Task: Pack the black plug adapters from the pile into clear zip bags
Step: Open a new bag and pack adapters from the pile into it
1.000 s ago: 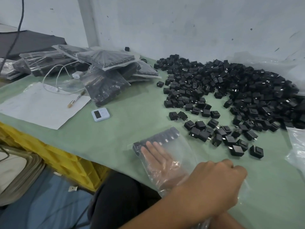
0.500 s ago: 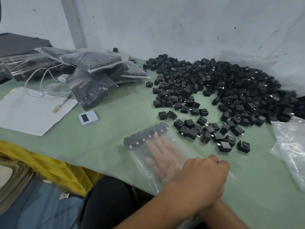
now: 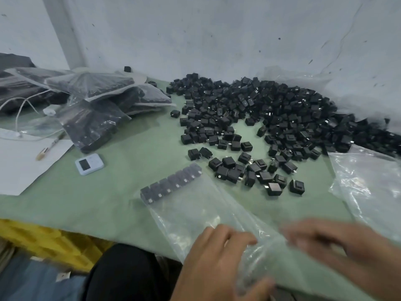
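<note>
On the counter (image 3: 134, 192) lies the zip bag (image 3: 206, 213), with a row of adapters (image 3: 171, 184) in its far end. The pile (image 3: 271, 109) spreads behind and right of the bag, and the filled bags (image 3: 97, 105) lie behind and left. A small device (image 3: 89, 164) and a paper sheet (image 3: 19, 166) sit to its left, spare bags (image 3: 368, 185) to its right. The left hand (image 3: 219, 257) holds its near end.

Left hand (image 3: 219, 263) pinches the zip bag (image 3: 195, 211) with curled fingers (image 3: 236, 236); blurred right hand (image 3: 338, 244) is spread open.
</note>
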`<state>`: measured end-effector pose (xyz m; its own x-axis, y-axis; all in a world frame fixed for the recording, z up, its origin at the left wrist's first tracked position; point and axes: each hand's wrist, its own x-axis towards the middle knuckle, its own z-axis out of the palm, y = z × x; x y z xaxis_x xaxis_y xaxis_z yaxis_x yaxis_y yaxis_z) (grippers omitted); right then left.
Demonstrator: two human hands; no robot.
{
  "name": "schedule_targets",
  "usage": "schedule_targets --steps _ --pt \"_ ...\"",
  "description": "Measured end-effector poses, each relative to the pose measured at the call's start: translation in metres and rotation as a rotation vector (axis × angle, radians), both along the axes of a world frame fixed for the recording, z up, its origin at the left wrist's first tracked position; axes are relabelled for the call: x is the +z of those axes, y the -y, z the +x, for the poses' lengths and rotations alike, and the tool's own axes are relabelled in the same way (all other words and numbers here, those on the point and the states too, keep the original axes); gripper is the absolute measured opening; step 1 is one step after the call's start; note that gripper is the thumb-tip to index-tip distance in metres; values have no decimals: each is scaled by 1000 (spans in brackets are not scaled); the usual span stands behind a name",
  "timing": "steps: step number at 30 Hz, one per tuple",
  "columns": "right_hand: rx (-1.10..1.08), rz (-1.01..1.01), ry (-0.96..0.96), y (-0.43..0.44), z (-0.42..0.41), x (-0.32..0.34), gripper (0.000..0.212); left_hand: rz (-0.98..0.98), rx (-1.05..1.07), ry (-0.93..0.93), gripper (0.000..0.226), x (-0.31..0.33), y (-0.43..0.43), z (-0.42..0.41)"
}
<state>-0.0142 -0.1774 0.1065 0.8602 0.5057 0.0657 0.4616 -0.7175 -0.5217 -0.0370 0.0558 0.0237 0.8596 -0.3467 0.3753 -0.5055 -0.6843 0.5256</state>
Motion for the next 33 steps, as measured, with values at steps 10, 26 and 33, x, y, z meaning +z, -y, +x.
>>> schedule_targets --steps 10,26,33 --pt "-51 -673 263 -95 210 -106 32 -26 422 182 11 -49 5 -37" --pt "-334 804 -551 -31 -41 -54 20 -229 279 177 21 -49 -2 -32" --pt "-289 539 -540 -84 -31 -75 22 -195 216 191 17 -24 1 -31"
